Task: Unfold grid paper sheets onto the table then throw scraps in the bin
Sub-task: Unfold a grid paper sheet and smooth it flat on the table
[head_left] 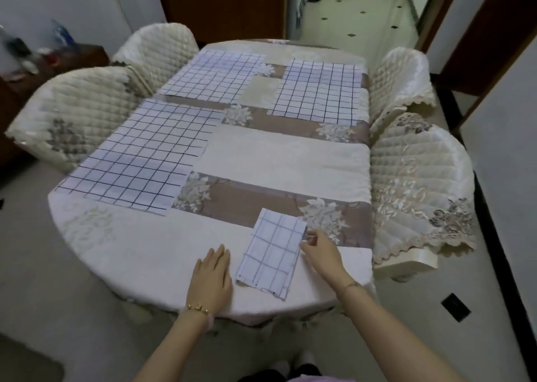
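The folded grid paper sheet (271, 251), a narrow rectangle with dark lines and small holes along its near edge, is lying near the front rim of the bench (130, 251). The right hand (322, 254) is pinching the sheet's right edge in a narrow grip. The left hand (210, 277) is resting flat on the soft cream cloth (276, 164) just beside the sheet, its grip holding nothing, while three unfolded grid sheets (139, 158) are lying flat further back between quilted chairs (412, 178).

Left hand (210, 274) flat on table (139, 254), just left of folded grid sheet (270, 254). Right hand (321, 252) pinches its right edge. Three unfolded sheets (139, 158) lie farther back.
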`<state>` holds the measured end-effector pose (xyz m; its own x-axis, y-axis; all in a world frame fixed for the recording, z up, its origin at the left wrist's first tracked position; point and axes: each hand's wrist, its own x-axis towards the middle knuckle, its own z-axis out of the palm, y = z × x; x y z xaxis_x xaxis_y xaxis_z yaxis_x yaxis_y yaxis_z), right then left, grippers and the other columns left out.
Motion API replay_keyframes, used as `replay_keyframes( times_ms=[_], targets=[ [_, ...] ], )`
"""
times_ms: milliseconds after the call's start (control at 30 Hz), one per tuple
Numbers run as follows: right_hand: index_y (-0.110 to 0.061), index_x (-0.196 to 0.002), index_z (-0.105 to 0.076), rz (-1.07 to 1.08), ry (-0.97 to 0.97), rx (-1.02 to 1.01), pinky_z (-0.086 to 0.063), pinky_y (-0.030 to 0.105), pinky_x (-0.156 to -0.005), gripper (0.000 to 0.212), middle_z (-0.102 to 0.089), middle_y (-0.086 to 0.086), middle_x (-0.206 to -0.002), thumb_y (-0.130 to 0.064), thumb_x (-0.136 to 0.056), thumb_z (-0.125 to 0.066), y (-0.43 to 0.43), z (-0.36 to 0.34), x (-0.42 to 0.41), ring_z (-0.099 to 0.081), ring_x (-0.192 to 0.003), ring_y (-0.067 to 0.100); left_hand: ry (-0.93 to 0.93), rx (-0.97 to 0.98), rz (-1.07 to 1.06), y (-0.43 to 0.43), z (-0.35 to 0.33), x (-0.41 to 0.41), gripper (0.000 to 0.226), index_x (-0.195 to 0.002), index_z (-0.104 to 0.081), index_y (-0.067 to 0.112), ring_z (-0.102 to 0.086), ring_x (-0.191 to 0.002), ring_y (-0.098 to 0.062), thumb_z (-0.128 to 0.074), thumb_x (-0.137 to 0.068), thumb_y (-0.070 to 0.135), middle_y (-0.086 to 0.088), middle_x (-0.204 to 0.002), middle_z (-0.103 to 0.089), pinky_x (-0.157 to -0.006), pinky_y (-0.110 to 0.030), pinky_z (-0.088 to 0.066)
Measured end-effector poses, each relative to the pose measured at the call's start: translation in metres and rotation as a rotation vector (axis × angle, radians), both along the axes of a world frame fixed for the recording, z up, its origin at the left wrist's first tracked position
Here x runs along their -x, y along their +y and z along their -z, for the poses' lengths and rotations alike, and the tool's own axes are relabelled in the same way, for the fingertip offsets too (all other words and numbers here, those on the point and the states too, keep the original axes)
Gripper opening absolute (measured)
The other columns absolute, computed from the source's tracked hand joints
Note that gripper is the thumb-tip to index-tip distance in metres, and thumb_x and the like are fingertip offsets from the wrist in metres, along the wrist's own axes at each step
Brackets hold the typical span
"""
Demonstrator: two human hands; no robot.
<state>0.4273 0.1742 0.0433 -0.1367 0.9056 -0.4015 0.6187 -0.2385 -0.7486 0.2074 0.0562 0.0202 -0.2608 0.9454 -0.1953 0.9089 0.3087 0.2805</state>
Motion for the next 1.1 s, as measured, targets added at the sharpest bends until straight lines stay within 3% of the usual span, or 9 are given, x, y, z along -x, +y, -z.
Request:
replay_keyframes(
  times_ms=[67, 200, 333, 433, 600, 733, 867, 967, 1100],
  targets=[
    [-0.013, -0.12, -0.055, -0.024, -0.029, -0.087, -0.042, 0.03, -0.073, 0.032, -0.061, 0.003, -0.108, -0.021, -0.089, -0.055, 0.015, -0.002, 0.008, -0.058, -0.092, 0.021, -0.037, -0.003, -0.01, 0.0, -0.001, 0.0, 0.075, -0.135, -0.049, 0.009, -0.036, -0.138, -0.029, -0.01, -0.078, 0.038, -0.006, -0.147, -0.041, -0.111, -0.046, -0.028],
    [-0.018, -0.126, -0.055, -0.141, -0.137, -0.134, -0.046, 0.032, -0.081, 0.039, -0.056, 0.01, -0.119, -0.028, -0.088, -0.055, 0.042, 0.003, 0.013, -0.059, -0.099, 0.028, -0.061, 0.055, -0.027, 0.0, -0.005, -0.001, 0.068, -0.146, -0.03, 0.018, -0.013, -0.146, -0.017, -0.015, -0.081, 0.033, 0.004, -0.157, -0.018, -0.118, -0.035, -0.01],
    [-0.023, -0.083, -0.061, -0.138, -0.145, -0.133, -0.045, 0.03, -0.067, 0.007, -0.062, 0.003, -0.088, -0.026, -0.079, -0.056, 0.049, 0.007, 0.014, -0.06, -0.081, 0.025, -0.081, 0.076, -0.039, 0.0, -0.008, 0.0, 0.068, -0.147, -0.028, 0.019, -0.012, -0.146, -0.017, -0.015, -0.082, 0.034, 0.004, -0.158, -0.016, -0.118, -0.035, -0.01],
    [-0.024, -0.064, -0.055, -0.12, -0.083, -0.114, -0.037, 0.026, -0.055, 0.017, -0.056, -0.01, -0.063, -0.02, -0.079, -0.059, 0.046, 0.002, 0.01, -0.055, -0.066, 0.015, -0.112, 0.084, -0.034, 0.001, -0.012, 0.001, 0.059, -0.147, -0.028, 0.019, -0.012, -0.146, -0.017, -0.022, -0.09, 0.033, 0.004, -0.158, -0.015, -0.118, -0.034, -0.009],
    [-0.005, -0.085, -0.062, 0.111, 0.424, 0.105, -0.052, 0.017, -0.055, 0.003, -0.063, 0.001, -0.076, -0.006, -0.086, -0.06, 0.034, -0.016, -0.004, -0.061, -0.071, 0.015, -0.261, 0.011, -0.104, 0.009, -0.029, 0.004, 0.046, -0.143, -0.035, 0.015, -0.028, -0.141, -0.015, -0.04, -0.097, 0.019, -0.001, -0.152, -0.032, -0.114, -0.024, -0.019],
    [-0.005, -0.089, -0.062, 0.173, 0.556, 0.173, -0.054, 0.017, -0.056, 0.005, -0.064, 0.005, -0.076, -0.004, -0.087, -0.057, 0.017, -0.04, -0.01, -0.064, -0.069, 0.014, -0.398, -0.178, -0.099, 0.022, -0.065, -0.035, 0.042, -0.136, -0.045, 0.014, -0.045, -0.128, -0.016, -0.046, -0.095, 0.023, -0.001, -0.14, -0.048, -0.102, -0.02, -0.032],
    [-0.003, -0.109, -0.061, 0.135, 0.642, 0.242, -0.056, 0.02, -0.064, 0.022, -0.068, 0.011, -0.096, -0.006, -0.088, -0.056, -0.003, -0.057, -0.009, -0.066, -0.084, 0.02, -0.534, -0.29, 0.009, 0.036, -0.093, -0.086, 0.05, -0.13, -0.05, 0.019, -0.049, -0.119, -0.007, -0.046, -0.085, 0.04, 0.006, -0.131, -0.053, -0.095, -0.009, -0.032],
    [-0.001, -0.108, -0.063, 0.058, 0.75, 0.28, -0.056, 0.024, -0.07, 0.021, -0.064, 0.007, -0.086, -0.013, -0.091, -0.057, -0.017, -0.067, -0.011, -0.061, -0.078, 0.017, -0.582, -0.323, 0.04, 0.04, -0.1, -0.106, 0.043, -0.129, -0.05, 0.022, -0.046, -0.112, 0.002, -0.055, -0.089, 0.038, 0.011, -0.127, -0.054, -0.088, 0.003, -0.029],
    [-0.003, -0.1, -0.063, 0.101, 0.853, 0.327, -0.057, 0.026, -0.071, 0.018, -0.068, 0.009, -0.085, -0.016, -0.093, -0.054, -0.026, -0.077, -0.013, -0.066, -0.075, 0.015, -0.709, -0.313, -0.056, 0.038, -0.1, -0.111, 0.04, -0.122, -0.052, 0.026, -0.052, -0.111, 0.0, -0.061, -0.085, 0.039, 0.015, -0.12, -0.056, -0.094, -0.014, -0.043]
  ],
)
